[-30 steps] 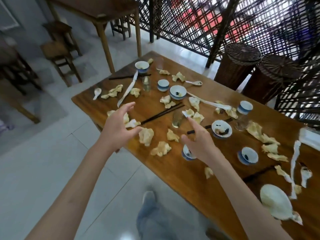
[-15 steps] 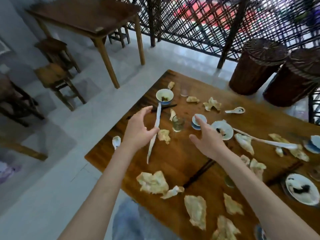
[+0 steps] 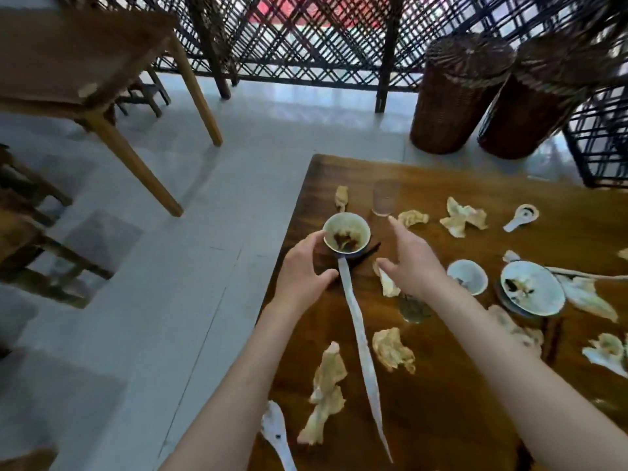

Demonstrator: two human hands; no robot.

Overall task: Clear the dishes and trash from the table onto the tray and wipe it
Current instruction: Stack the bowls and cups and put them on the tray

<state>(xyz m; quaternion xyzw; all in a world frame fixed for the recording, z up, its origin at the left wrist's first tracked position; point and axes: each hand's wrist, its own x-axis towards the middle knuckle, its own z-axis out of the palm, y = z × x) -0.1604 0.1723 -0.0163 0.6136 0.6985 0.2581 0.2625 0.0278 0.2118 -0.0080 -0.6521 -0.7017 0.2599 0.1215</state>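
Note:
A white-and-blue bowl [image 3: 346, 232] with dark leftovers stands near the corner of the wooden table [image 3: 441, 402], on top of black chopsticks [image 3: 368, 253]. My left hand [image 3: 300, 271] is cupped against the bowl's left side, finger and thumb apart, not closed on it. To the right of the bowl hovers my right hand [image 3: 414, 263], fingers spread and holding nothing. A long white paper strip [image 3: 360, 341] runs from the bowl toward me. Crumpled napkins [image 3: 392, 348] lie scattered. Two more bowls [image 3: 531, 292] sit at right, and a clear glass [image 3: 384, 198] behind.
A white spoon [image 3: 520, 217] lies far right, another spoon [image 3: 277, 433] at the near edge. A small glass [image 3: 413, 311] stands under my right wrist. Two wicker baskets [image 3: 455, 90] and a lattice screen [image 3: 306, 35] stand behind the table. Another table [image 3: 85, 62] and stools are to the left.
The view has shifted toward the table's corner. Both hands have reached forward, and the left one has come up against the bowl with leftovers.

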